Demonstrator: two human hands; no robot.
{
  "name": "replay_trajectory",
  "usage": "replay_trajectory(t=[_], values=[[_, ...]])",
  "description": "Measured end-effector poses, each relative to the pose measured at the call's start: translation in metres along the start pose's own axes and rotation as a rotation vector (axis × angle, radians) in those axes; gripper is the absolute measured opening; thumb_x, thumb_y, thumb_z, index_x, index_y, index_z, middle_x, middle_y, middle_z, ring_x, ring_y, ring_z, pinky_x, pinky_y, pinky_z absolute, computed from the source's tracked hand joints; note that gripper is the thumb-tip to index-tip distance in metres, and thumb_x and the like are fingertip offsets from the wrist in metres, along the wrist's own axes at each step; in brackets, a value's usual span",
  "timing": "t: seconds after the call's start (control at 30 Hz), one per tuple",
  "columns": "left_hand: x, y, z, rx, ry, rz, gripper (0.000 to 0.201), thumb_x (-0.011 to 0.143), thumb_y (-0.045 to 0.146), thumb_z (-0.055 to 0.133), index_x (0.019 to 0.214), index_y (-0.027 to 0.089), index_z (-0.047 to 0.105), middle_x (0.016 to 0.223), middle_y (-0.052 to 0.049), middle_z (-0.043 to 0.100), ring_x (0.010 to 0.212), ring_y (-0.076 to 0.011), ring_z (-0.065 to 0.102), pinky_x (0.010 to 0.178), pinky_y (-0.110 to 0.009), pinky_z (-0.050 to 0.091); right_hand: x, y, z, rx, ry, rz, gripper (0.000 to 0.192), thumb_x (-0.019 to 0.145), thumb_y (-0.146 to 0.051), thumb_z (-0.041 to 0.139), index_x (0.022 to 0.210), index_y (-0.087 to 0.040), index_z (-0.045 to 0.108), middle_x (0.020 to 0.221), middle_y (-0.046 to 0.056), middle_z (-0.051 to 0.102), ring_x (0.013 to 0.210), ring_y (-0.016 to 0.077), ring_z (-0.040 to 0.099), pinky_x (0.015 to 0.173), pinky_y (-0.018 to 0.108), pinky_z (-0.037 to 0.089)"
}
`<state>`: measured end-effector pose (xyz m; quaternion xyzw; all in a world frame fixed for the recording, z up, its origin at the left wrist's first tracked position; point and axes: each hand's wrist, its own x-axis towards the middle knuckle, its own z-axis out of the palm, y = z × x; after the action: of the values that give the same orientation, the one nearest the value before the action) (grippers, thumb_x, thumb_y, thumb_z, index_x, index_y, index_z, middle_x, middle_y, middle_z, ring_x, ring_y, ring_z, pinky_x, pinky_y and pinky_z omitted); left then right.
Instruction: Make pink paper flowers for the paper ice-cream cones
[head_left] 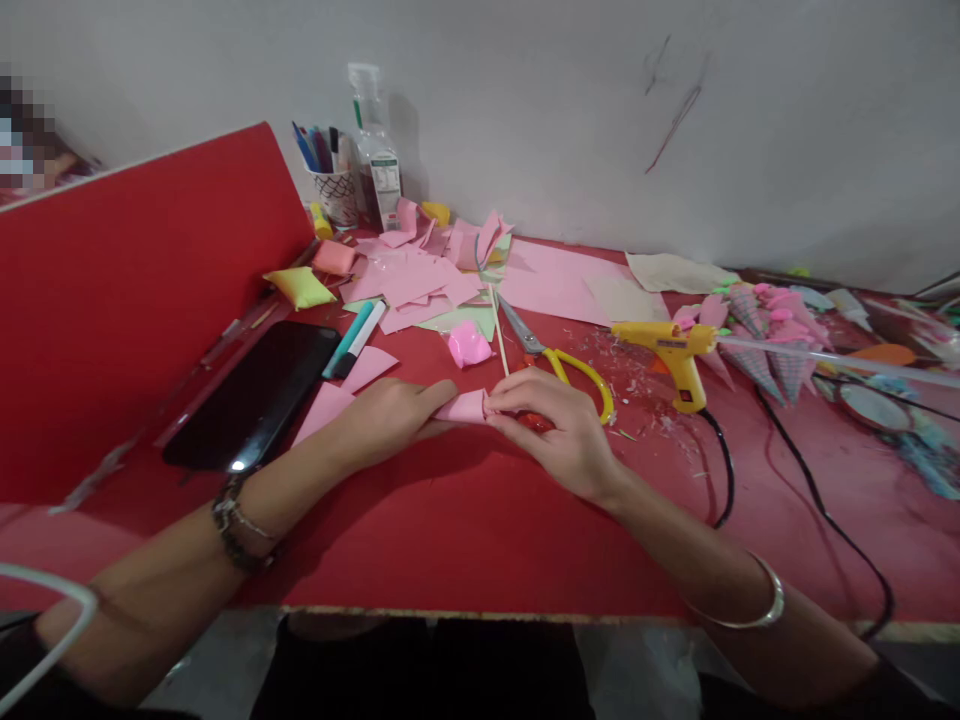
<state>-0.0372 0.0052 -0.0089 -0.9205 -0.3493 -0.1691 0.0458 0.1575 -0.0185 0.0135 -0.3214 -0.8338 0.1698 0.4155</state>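
Note:
A small piece of pink paper (463, 407), rolled or folded into a narrow shape, is held between both hands just above the red table. My left hand (394, 415) pinches its left end. Thumb and fingertips of my right hand (559, 425) close on its right end. Behind the paper lies a bright pink lump (470, 344), perhaps clay. A thin stick (498, 325) and scissors with yellow handles (559, 355) rest beyond my right hand. Cut pink paper (322, 412) lies by my left wrist.
A black phone (255, 395) and two markers (352, 342) lie left. Pink paper scraps (412, 275) pile up at the back, before a bottle (379, 165) and pen cup (335, 195). Right are a yellow glue gun (671, 355) with its cord and several paper cones (772, 330).

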Motion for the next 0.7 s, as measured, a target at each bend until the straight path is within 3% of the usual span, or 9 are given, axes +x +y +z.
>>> replay_trajectory(t=[0.3, 0.5, 0.7], values=[[0.0034, 0.0020, -0.0044, -0.007, -0.121, -0.061, 0.024, 0.084, 0.031, 0.038, 0.067, 0.017, 0.046, 0.045, 0.003, 0.044, 0.039, -0.0116, 0.041, 0.040, -0.020, 0.021, -0.0006, -0.0015, 0.0019, 0.012, 0.003, 0.035, 0.004, 0.077, -0.015, 0.054, 0.077, -0.017, 0.058, 0.075, 0.002, 0.059, 0.074, 0.0101, 0.056, 0.066, 0.024, 0.047], [0.0061, 0.0010, -0.0052, -0.159, -0.109, -0.162, 0.019, 0.078, 0.031, 0.048, 0.066, 0.016, 0.047, 0.049, 0.004, 0.044, 0.042, -0.0099, 0.039, 0.042, -0.020, 0.022, -0.0007, 0.0001, 0.0000, 0.132, 0.031, 0.136, 0.014, 0.076, -0.015, 0.052, 0.089, -0.018, 0.055, 0.084, 0.003, 0.057, 0.078, 0.0096, 0.055, 0.065, 0.022, 0.050], [0.0066, -0.0007, -0.0054, -0.453, -0.132, -0.166, 0.015, 0.074, 0.028, 0.051, 0.066, 0.015, 0.050, 0.053, 0.004, 0.049, 0.047, -0.0085, 0.040, 0.047, -0.019, 0.027, -0.0015, -0.0014, -0.0019, -0.007, -0.012, -0.076, 0.010, 0.076, -0.013, 0.054, 0.085, -0.016, 0.056, 0.083, 0.003, 0.060, 0.081, 0.0102, 0.056, 0.073, 0.023, 0.048]])
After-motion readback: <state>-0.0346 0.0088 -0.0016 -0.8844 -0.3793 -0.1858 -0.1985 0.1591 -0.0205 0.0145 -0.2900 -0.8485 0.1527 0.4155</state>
